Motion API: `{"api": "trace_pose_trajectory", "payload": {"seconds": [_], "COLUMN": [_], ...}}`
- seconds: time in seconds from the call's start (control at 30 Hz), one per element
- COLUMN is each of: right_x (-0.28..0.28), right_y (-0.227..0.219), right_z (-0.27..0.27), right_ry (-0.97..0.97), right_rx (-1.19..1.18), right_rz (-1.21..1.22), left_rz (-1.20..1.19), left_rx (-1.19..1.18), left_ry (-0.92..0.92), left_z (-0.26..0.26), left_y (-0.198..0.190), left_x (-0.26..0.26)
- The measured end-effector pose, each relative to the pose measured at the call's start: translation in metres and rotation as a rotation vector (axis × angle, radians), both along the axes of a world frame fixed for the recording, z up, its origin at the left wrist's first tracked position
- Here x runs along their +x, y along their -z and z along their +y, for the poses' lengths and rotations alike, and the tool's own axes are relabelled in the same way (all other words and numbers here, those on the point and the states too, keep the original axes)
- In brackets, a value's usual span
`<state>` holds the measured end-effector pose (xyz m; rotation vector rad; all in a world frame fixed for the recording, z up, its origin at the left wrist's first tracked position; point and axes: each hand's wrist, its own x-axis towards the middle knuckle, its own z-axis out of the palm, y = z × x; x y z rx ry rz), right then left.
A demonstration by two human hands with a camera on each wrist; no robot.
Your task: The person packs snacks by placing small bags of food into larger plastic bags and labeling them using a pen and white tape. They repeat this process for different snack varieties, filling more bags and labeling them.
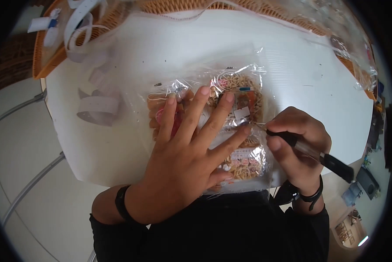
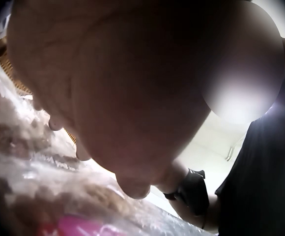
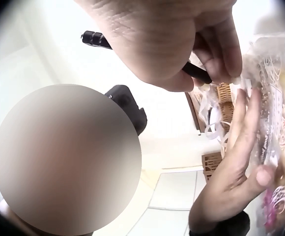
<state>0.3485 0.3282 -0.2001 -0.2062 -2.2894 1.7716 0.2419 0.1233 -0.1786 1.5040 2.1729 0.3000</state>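
My left hand (image 1: 178, 157) lies across clear plastic packaging with its fingers spread, pressing on it. Through the film show brown, string-like dry food at the upper right (image 1: 256, 98), reddish-brown pieces at the left (image 1: 153, 115) and a printed lower packet (image 1: 246, 169). A small white label (image 1: 242, 112) sits near the left little finger. On the right, my right hand (image 1: 302, 139) grips a pen-like tool (image 1: 337, 167) with black ends, a metallic middle and a thin tip. That tip meets the film beside the left little fingertip. The right wrist view shows the tool's black grip (image 3: 197, 73) between thumb and fingers.
A wicker tray (image 1: 169, 6) with plastic film runs along the back of the white table (image 1: 161, 48). Curled white paper strips (image 1: 100, 109) lie at the left. Small dark specks dot the tabletop. Metal tubing (image 1: 34, 181) curves beside the table's left edge.
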Motion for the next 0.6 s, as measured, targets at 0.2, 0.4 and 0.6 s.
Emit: {"api": "trace_pose_trajectory", "payload": {"seconds": [0.2,0.4,0.6], "right_x": [-0.014,-0.016,-0.019], "right_y": [0.017,0.024,0.023], "right_z": [-0.010,-0.007,-0.013], "right_ry": [0.042,0.021,0.027], "right_rx": [0.106,0.174,0.203], "right_rz": [-0.020,0.052,0.049], "left_rz": [-0.021,-0.028,-0.048], "left_rx": [-0.019,-0.025,0.004], "left_ry": [-0.035,-0.029,-0.045], "left_z": [0.000,0.004,-0.001], "left_y": [0.007,0.007,0.006], "left_x": [0.000,-0.001,-0.002]}}
